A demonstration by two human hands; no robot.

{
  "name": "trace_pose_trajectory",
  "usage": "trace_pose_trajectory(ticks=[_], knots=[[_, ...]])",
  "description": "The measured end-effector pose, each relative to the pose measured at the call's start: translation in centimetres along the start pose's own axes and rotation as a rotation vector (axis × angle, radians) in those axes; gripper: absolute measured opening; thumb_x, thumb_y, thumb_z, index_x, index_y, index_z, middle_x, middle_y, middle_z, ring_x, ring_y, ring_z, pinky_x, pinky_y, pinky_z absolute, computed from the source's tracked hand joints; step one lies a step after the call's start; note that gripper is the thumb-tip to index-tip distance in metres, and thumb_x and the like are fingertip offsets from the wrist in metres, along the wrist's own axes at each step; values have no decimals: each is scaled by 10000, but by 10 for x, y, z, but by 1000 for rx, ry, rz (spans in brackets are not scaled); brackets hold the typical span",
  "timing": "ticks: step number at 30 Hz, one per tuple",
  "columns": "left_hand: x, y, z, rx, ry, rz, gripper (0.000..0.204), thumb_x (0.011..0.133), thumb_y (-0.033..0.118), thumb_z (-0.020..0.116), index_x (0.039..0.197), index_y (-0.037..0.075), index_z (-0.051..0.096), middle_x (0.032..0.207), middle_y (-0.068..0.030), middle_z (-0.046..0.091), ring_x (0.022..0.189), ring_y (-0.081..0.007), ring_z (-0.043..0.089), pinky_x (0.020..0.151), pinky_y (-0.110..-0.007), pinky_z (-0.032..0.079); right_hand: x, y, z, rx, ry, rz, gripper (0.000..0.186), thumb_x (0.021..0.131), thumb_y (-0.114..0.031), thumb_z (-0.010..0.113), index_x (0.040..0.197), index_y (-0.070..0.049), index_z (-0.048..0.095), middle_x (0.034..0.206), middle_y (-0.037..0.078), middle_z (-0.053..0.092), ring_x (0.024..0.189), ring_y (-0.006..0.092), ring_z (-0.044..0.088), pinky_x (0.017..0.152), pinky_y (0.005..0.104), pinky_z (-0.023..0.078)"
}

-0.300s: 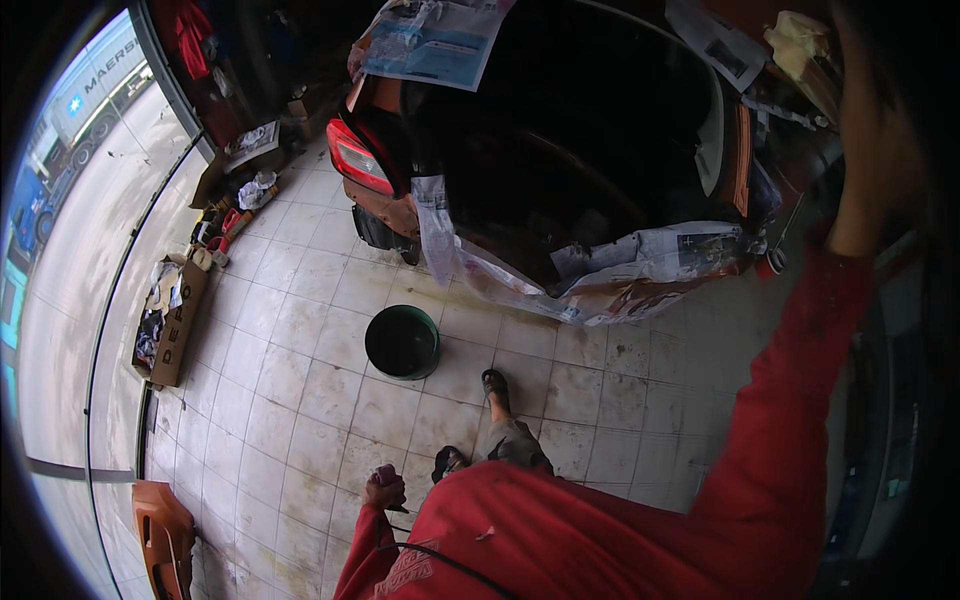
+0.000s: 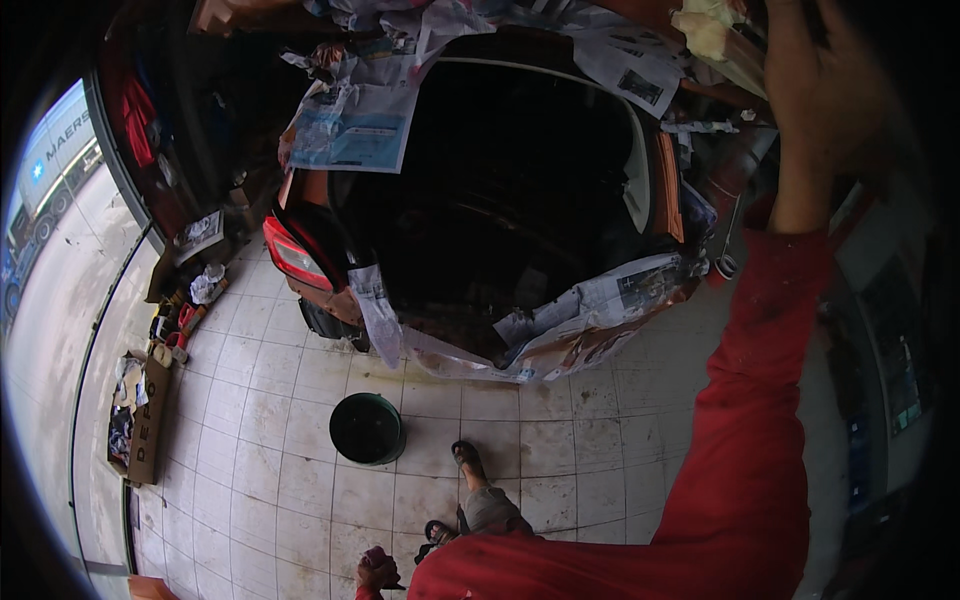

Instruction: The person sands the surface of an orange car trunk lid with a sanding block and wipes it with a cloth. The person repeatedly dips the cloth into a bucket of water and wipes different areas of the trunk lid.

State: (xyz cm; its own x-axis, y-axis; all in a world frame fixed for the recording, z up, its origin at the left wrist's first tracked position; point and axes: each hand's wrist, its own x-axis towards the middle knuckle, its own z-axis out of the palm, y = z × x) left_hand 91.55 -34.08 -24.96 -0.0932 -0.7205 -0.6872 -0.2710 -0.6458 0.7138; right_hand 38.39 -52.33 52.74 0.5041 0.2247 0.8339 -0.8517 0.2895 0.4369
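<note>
Curled tight, the left hand (image 2: 379, 574) has hold of a small maroon object (image 2: 375, 553), bottom edge, left of centre; the right hand (image 2: 830, 95) is up at upper right, fingers lost in shadow, grip impossible to tell, pale yellow bundle (image 2: 708, 35) just beside it; orange car (image 2: 490, 210) fills upper centre; newspaper masking (image 2: 640, 290) skirts its rear; cardboard box (image 2: 148, 430), lower left; dark green bucket (image 2: 398, 442), lower centre-left; red tail light (image 2: 295, 252), left of centre!
</note>
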Motion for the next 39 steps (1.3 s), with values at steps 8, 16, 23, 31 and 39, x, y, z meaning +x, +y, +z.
trace_pose_trajectory(ticks=[8,16,23,31,39], knots=[[41,-42,10,31,-132,-121,359,898,-33,625,772,239,429,620,33,430,464,-107,446,353,-313,328,18,11,9,146,-70,246,240,980,-235,780,1073,-13,784,985,158,779,898,255,749,815,331,553],[82,-8,-12,341,78,-36,581,650,361,962,1126,92,764,1012,-85,799,908,-200,769,808,-405,635,-121,-47,-87,161,-338,97,401,1032,-243,661,1356,-16,722,1360,138,744,1279,306,692,1103,426,494],[95,20,29,379,59,21,522,684,356,961,1109,110,786,976,-63,800,877,-171,768,803,-392,641,-296,-152,-216,197,-887,279,781,987,-420,699,1606,-11,455,1663,224,451,1556,443,381,1276,619,223],[69,33,24,245,103,-112,551,665,412,960,1095,112,789,983,-73,809,868,-193,778,809,-393,638,-502,-234,-254,307,-1316,268,1009,901,-376,746,1672,37,241,1746,297,197,1590,533,228,1284,660,207],[61,6,33,-2,173,-145,346,749,210,933,1026,94,762,986,-53,795,803,-167,760,736,-386,650,-558,-275,-216,425,-1767,352,1180,844,-439,814,1675,78,155,1750,327,127,1633,483,134,1309,622,174]])
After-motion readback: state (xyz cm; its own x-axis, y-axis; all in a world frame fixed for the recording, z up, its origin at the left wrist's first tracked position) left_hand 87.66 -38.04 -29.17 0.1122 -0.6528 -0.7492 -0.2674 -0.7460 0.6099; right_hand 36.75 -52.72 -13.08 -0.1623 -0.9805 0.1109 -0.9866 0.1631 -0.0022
